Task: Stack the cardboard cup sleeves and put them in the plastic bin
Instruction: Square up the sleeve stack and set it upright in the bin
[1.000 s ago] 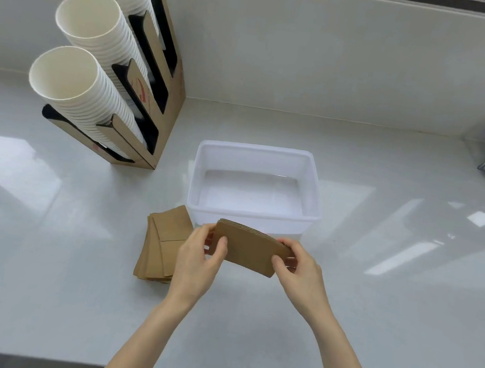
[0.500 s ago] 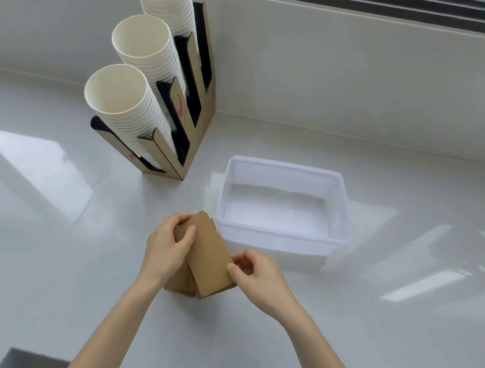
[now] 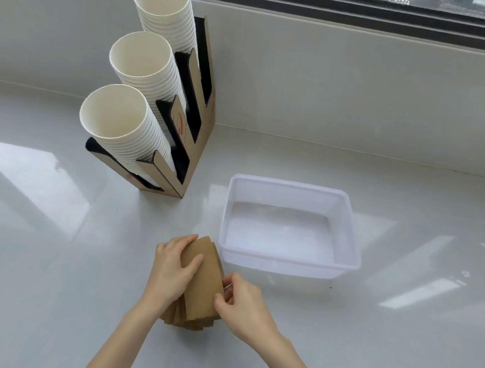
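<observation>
Sleeves: your cardboard cup sleeves (image 3: pixel 202 284) sit as one brown pile on the tabletop (image 3: pixel 39 248), just in front of the near left corner of the plastic bin (image 3: pixel 351 246), not inside it.
Left hand: your left hand (image 3: pixel 172 267) is clamped on the far left edge of the pile, thumb pressed on the top sleeve.
Right hand: your right hand (image 3: pixel 244 302) pinches the near right edge, fingers curled around it.
Pile state: the lower sleeves fan out past the top one at the near end, so the stack is not yet squared.
Bin: it looks empty, and its rim stands close beside the pile.
Step judged: you seem to be aligning the stack before lifting it.
Risk, loose stack: if you lift now, the fanned lower sleeves may slide out, because your hands hold mainly the upper ones.
Risk, bin rim: a low lift could catch the rim and push the light bin away.
Risk, cup rack: the paper cups (image 3: pixel 113 115) in their holder (image 3: pixel 203 122) stand well apart, so a knock seems unlikely.
</observation>
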